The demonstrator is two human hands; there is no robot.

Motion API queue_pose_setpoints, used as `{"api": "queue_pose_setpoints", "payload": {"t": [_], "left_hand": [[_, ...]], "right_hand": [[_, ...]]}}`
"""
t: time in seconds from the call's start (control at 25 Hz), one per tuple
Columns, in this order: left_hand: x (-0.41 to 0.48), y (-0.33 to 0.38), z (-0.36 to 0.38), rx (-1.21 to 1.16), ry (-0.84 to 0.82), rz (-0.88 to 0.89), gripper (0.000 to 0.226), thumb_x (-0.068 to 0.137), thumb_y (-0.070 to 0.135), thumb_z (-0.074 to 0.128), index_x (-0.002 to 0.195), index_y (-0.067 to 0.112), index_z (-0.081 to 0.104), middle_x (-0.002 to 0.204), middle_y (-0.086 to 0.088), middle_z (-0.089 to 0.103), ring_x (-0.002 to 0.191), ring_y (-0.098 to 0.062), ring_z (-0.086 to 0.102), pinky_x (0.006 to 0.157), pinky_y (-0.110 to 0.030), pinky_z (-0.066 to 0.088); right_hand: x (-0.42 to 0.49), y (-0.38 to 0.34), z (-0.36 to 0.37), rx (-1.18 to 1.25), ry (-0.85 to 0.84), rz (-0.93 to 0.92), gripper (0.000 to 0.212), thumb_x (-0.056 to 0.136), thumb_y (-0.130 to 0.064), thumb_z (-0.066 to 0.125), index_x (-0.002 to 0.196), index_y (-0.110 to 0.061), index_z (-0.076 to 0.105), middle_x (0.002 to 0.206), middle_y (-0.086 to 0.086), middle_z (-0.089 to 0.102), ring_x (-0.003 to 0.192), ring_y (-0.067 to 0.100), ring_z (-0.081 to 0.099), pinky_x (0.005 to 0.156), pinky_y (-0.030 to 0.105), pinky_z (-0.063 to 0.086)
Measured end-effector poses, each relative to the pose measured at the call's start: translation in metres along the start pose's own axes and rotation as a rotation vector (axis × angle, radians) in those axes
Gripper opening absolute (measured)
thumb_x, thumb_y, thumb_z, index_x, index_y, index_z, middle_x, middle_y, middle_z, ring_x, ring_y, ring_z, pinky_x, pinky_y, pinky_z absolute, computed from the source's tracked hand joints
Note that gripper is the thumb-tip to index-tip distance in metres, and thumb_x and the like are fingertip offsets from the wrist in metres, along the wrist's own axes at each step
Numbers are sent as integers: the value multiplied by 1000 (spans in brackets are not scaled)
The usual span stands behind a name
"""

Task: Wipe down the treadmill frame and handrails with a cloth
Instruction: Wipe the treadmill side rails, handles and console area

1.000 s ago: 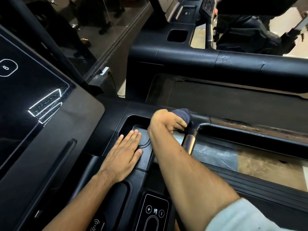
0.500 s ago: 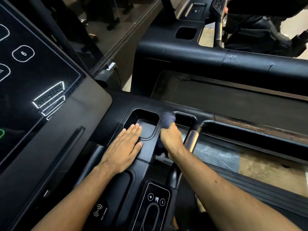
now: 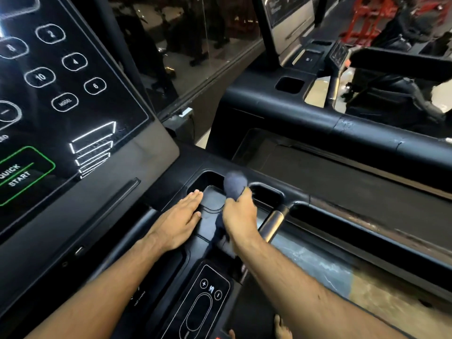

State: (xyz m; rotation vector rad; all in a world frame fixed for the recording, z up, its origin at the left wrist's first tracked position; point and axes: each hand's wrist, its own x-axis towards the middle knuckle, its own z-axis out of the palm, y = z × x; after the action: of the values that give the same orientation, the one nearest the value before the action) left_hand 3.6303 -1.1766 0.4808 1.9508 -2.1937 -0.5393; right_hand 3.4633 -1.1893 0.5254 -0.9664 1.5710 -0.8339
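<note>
A dark blue cloth (image 3: pixel 234 185) is bunched in my right hand (image 3: pixel 238 215), which grips it and presses it against the black console frame (image 3: pixel 297 200) between two cup-holder recesses. A tail of the cloth hangs below my fist. My left hand (image 3: pixel 179 218) lies flat, fingers straight, on the tray beside the left recess. A metal-and-black handrail (image 3: pixel 275 222) branches off just right of my right hand.
The treadmill's lit touchscreen (image 3: pixel 61 106) rises at the left. A small control pad (image 3: pixel 204 302) sits near my forearms. A second treadmill's black rail (image 3: pixel 342 128) runs across beyond the console. Bare toes (image 3: pixel 281 326) show at the bottom.
My right hand with the cloth came off the handrail junction and moved left to the frame between the recesses. The view has tilted up, showing more screen. My left hand stayed flat.
</note>
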Motion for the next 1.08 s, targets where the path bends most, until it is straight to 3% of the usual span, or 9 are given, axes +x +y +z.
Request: {"api": "queue_pose_setpoints", "payload": {"t": [0.12,0.24,0.32,0.44,0.68,0.84,1.0,1.08], "left_hand": [[14,12,-12,-54,87,-64,55,103,28,39,154,20,22,161,8,18,146,1,14,119,-19,9],[34,21,-20,-57,107,-111,54,103,29,39,154,18,24,161,5,20,146,-1,15,120,-21,10],[49,26,-26,-42,112,-139,54,103,29,38,154,19,24,162,3,20,147,-3,15,121,-23,10],[62,31,-31,-1,135,-191,54,103,29,37,154,17,22,162,2,17,148,-6,13,119,-21,7],[96,13,-24,14,112,-272,57,103,33,36,154,15,20,163,-2,15,150,-11,9,122,-30,7],[132,-10,-14,66,102,-267,57,103,34,35,155,14,18,163,-3,14,150,-13,7,122,-33,3],[146,-19,0,42,139,-274,55,103,28,35,154,12,21,162,-3,20,150,-12,12,122,-31,5],[146,-19,2,30,164,-274,54,103,25,35,154,11,22,161,-3,21,149,-11,12,122,-30,4]], "right_hand": [[31,-28,-12,-197,24,-290,47,90,-2,41,135,-14,42,132,8,53,118,34,54,89,36,40],[72,-36,-11,-577,6,-533,60,87,1,47,146,-8,36,146,13,42,133,35,42,105,45,38],[95,-38,-9,-840,-17,-652,68,90,-2,50,154,-8,28,156,17,32,141,36,33,112,49,33],[120,-46,-7,-1050,-85,-784,69,93,-5,47,157,-10,21,162,19,23,146,38,26,116,51,28],[175,-53,18,-1227,-210,-787,67,97,-13,47,158,-11,19,163,20,18,146,44,23,116,51,28],[192,-44,35,-1292,-314,-682,70,98,-40,43,157,-11,20,157,21,31,135,40,43,106,45,37],[193,-40,30,-1451,-256,-786,75,97,-66,24,155,-19,29,151,15,44,123,36,54,97,53,33],[197,-44,30,-1408,-258,-751,75,92,-73,25,153,-30,33,144,7,47,122,33,50,96,57,32]]}}
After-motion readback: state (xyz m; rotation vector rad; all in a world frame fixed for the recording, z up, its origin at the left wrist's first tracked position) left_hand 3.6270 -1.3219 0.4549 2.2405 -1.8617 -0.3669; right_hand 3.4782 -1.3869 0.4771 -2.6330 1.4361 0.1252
